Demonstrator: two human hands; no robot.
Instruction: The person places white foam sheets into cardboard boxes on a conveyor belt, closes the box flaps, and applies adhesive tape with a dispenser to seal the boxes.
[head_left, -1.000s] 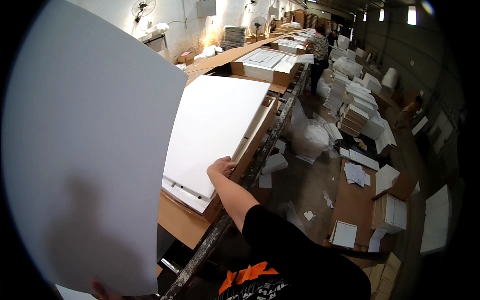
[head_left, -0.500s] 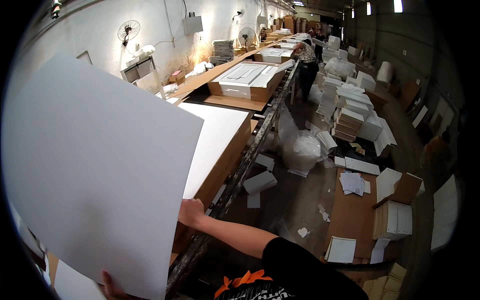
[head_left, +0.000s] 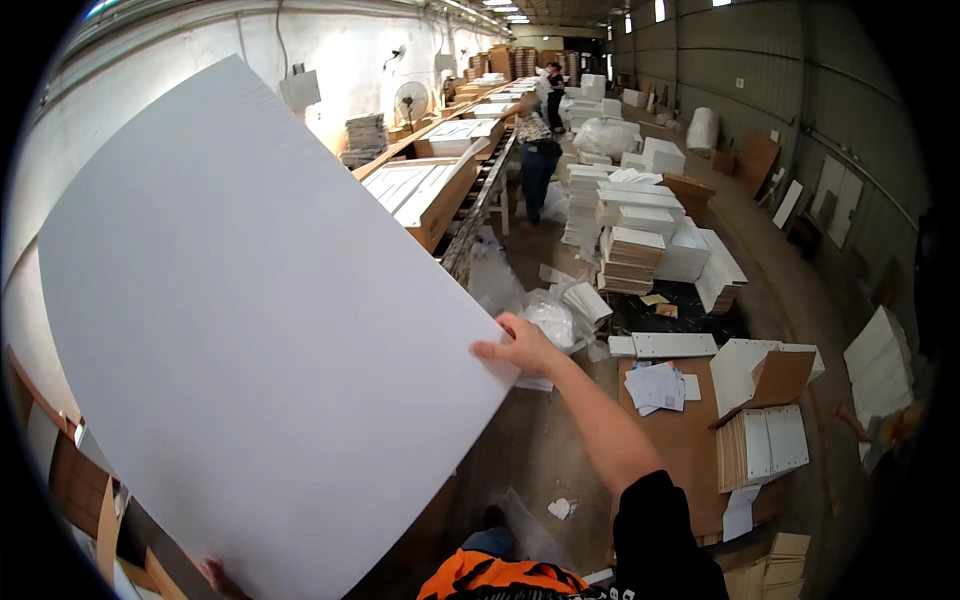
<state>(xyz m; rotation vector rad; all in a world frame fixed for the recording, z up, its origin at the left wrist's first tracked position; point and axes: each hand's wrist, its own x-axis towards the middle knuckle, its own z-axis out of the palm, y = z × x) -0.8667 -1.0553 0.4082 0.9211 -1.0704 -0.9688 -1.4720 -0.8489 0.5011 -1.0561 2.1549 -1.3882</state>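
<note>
1. Your right hand [head_left: 524,346] pinches the right edge of the white panel [head_left: 270,320].
2. This panel is before you, tilted.
3. Your left hand [head_left: 217,577] is at its lower edge; I cannot tell its grip.

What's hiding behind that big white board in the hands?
Past the white board, at its upper right, peeks part of a cardboard box holding white panels. The rest of the box, and anything behind the board's middle, is covered, so I can't tell.
</note>
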